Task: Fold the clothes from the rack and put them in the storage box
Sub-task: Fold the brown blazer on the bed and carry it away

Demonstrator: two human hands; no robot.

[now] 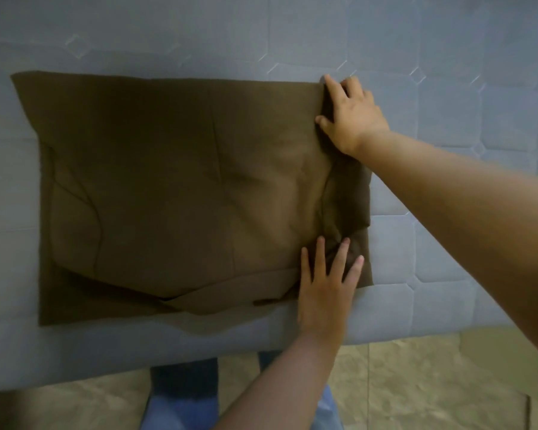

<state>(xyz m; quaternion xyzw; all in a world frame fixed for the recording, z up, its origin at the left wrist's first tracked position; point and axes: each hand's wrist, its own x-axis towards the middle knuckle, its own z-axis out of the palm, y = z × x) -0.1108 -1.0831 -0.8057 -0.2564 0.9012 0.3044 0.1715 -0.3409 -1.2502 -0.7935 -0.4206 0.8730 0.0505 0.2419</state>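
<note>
A brown garment [174, 187] lies spread flat on the quilted blue-grey mattress [448, 57], folded into a rough rectangle with overlapping layers along its near edge. My left hand [326, 287] rests flat on the garment's near right corner, fingers straight and spread. My right hand [351, 116] presses on the garment's far right corner, fingers extended over the edge. The rack and the storage box are out of view.
The mattress edge [261, 342] runs across the lower part of the view. Below it are a beige tiled floor [416, 383] and my legs in blue trousers [180, 398].
</note>
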